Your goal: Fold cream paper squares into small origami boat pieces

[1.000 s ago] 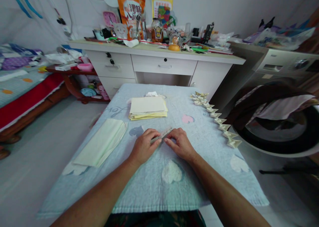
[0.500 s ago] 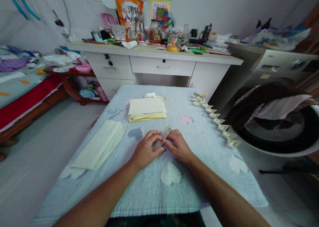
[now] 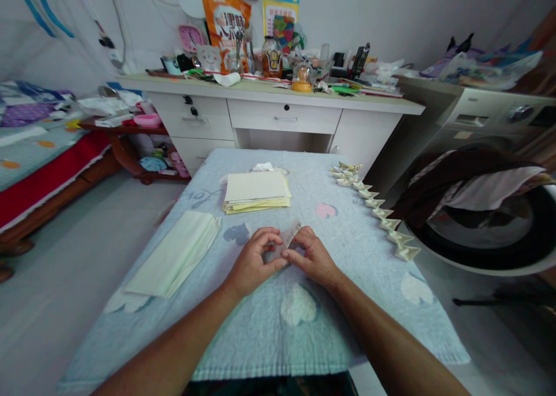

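Near the middle of the cloth-covered table (image 3: pixel 260 338), a small folded piece of paper (image 3: pixel 288 235) is held between both hands. My left hand (image 3: pixel 257 255) grips its left side, fingers curled over the top and thumb below. From the right, my right hand (image 3: pixel 313 257) pinches it with thumb and fingers; the fingertips are partly hidden. Beyond the hands lies a stack of cream and yellow paper sheets (image 3: pixel 257 187). Left of them is a pale green pile of folded paper (image 3: pixel 176 251). Along the right side runs a row of folded paper pieces (image 3: pixel 382 213), pointed and nested together.
A white desk (image 3: pixel 284 107) crowded with small items stands behind the table, with a jar (image 3: pixel 272 57) and an orange snack bag (image 3: pixel 226 28) on it. At right is a washing machine (image 3: pixel 486 118) with its door open and laundry hanging out. A bed (image 3: pixel 47 164) is at left.
My hands have shifted slightly on the folded paper, and its upper corner shows more between them. My right thumb lies a little lower. Everything else stays in place.
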The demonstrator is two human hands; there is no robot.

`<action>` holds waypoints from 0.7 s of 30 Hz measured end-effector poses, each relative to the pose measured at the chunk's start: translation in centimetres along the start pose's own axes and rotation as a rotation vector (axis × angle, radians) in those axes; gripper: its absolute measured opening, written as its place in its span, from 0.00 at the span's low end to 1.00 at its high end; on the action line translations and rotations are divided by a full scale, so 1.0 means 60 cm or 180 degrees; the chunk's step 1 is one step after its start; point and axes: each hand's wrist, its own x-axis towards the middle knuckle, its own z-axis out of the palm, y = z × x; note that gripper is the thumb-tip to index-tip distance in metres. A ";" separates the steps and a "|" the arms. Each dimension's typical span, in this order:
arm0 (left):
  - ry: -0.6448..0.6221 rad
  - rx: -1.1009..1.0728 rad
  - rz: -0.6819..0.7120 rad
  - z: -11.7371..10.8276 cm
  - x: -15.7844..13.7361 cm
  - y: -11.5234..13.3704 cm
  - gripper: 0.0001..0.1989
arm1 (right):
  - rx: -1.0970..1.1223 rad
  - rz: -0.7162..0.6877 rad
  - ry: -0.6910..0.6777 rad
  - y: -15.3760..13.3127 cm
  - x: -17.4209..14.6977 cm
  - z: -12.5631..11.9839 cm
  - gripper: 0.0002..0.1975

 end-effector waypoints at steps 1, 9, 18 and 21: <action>-0.0025 -0.0124 -0.0062 0.000 -0.001 -0.002 0.11 | -0.0005 0.0009 0.0008 0.001 0.000 0.000 0.11; -0.0256 -0.0990 -0.0493 0.001 -0.002 -0.015 0.15 | 0.0063 0.0108 0.0073 0.008 -0.003 0.002 0.11; -0.0178 -0.1502 -0.0602 0.000 0.001 -0.007 0.20 | 0.0164 0.0063 0.0007 -0.005 -0.002 -0.005 0.06; -0.0236 -0.1750 -0.0617 -0.001 0.001 0.008 0.22 | 0.0008 0.0229 0.0154 -0.003 -0.002 -0.003 0.03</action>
